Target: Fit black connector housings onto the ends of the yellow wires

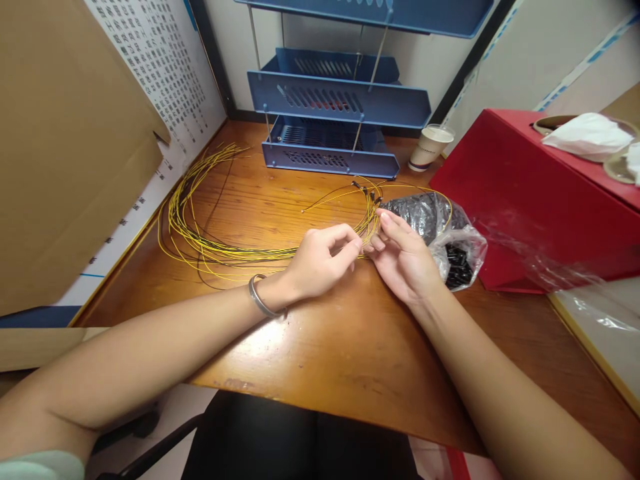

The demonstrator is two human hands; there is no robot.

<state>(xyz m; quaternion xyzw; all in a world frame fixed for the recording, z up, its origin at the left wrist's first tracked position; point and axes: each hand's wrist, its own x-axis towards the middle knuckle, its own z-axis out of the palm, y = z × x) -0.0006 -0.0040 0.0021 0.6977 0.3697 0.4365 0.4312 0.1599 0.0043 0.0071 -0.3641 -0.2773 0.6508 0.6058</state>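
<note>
Both hands meet over the desk, their fingertips almost touching. My left hand, with a bracelet at its wrist, pinches a thin yellow wire between thumb and forefinger. My right hand is turned palm up with its fingers curled closed; what lies between its fingertips is too small to make out. A loose bundle of yellow wires, with a few dark ones, curves across the desk behind my left hand. Several small black ends show on the wires just beyond my fingers. Beside my right hand lies a clear plastic bag of small black parts.
A blue tiered tray rack stands at the back of the wooden desk, with a paper cup to its right. A red box fills the right side, white tissue on top. Cardboard leans at the left.
</note>
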